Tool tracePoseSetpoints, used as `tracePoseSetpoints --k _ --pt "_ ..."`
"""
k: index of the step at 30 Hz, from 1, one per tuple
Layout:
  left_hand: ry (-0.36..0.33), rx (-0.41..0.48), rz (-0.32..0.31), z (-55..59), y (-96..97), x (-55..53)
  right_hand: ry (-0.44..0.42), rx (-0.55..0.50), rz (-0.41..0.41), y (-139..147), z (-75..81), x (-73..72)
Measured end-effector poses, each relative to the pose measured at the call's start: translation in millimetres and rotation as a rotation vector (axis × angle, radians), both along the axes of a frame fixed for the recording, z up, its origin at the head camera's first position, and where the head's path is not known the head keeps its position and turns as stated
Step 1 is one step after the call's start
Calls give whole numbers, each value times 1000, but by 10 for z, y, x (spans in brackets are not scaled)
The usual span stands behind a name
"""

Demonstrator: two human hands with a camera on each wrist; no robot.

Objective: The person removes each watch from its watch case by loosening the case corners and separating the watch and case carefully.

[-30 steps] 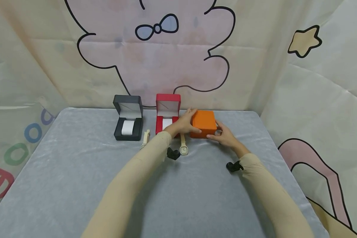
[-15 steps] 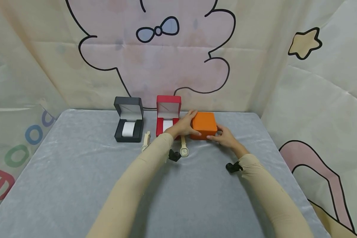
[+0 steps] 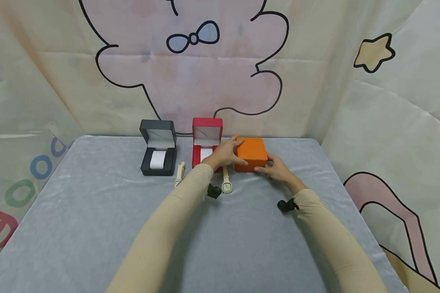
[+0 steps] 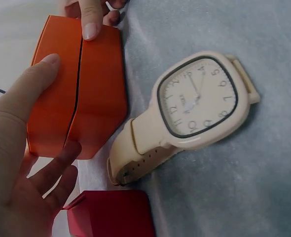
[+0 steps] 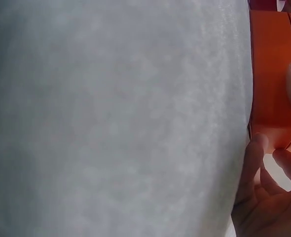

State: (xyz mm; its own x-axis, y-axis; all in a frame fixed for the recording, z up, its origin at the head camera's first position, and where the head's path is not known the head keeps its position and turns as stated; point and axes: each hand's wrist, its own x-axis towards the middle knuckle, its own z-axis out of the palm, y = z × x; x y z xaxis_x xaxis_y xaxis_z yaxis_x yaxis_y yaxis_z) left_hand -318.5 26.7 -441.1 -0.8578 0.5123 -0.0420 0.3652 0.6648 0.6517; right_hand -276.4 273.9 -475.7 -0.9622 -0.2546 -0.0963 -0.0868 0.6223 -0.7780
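A shut orange watch box (image 3: 252, 151) stands at the back of the table, right of the red box. My left hand (image 3: 224, 155) grips its left side. In the left wrist view the thumb lies on the lid part, above the dark seam of the orange box (image 4: 98, 79), and the fingers curl round the side. My right hand (image 3: 278, 170) holds the right side, its thumb low on the front and the fingers at the side. A cream watch (image 3: 227, 186) lies just in front of the left hand, its square dial (image 4: 197, 98) facing up.
An open red watch box (image 3: 207, 129) with a white cushion stands behind my left wrist. Further left is an open dark grey watch box (image 3: 158, 160), also with a white cushion. Another cream watch (image 3: 181, 171) lies between them, partly behind my sleeve. A grey cloth (image 3: 84, 211) covers the table.
Both hands keep their hold on the orange watch box, which stays in place and shut. The head view has shifted slightly.
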Motion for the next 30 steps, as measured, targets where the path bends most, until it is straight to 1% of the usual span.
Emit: tracePoseSetpoints --k 6,11,15,18,21,24,30 --pt "-4 -4 14 5 5 0 -12 8 -13 -11 -9 3" --pt "-16 -1 22 23 15 10 -34 29 -30 -24 29 13" --pt "-4 -6 17 46 16 8 -54 58 -50 -36 39 2" --pt "19 -24 6 50 22 1 -49 63 -55 -36 29 -3" --pt "26 -32 2 57 26 -5 -31 59 -62 -41 30 -6" --pt "8 -17 7 67 23 -4 -26 63 -73 -43 23 -15" --pt "-28 -9 19 82 13 2 -48 67 -97 -54 26 -21"
